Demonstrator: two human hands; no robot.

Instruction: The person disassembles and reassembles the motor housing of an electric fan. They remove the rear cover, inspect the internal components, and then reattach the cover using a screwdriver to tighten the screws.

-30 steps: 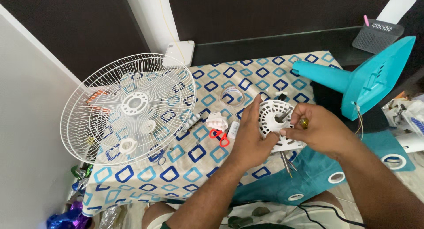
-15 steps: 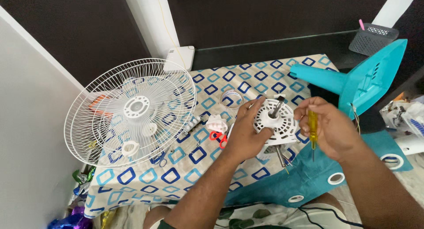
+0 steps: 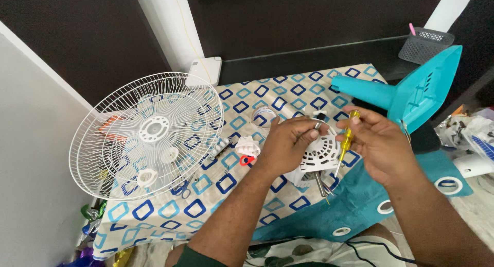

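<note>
My left hand (image 3: pixel 288 143) grips the top of a white fan motor housing (image 3: pixel 318 159), which stands tilted above the patterned tablecloth (image 3: pixel 154 215); its metal shaft points down toward me. My right hand (image 3: pixel 381 143) holds a yellow-handled screwdriver (image 3: pixel 347 137), tip down, just right of the housing. A small metal piece sits between my left thumb and fingers, too small to identify.
A white wire fan guard (image 3: pixel 146 133) lies at the left of the table. A turquoise fan stand (image 3: pixel 411 92) rises at the right, with a turquoise fan part (image 3: pixel 355 205) below. Small white parts (image 3: pixel 248 146), a red piece and scissors (image 3: pixel 182 187) lie on the cloth. A grey basket (image 3: pixel 426 43) sits far right.
The screwdriver has left the housing and now stands upright in my right hand. My left hand turned the housing, so its shaft now points down toward me.
</note>
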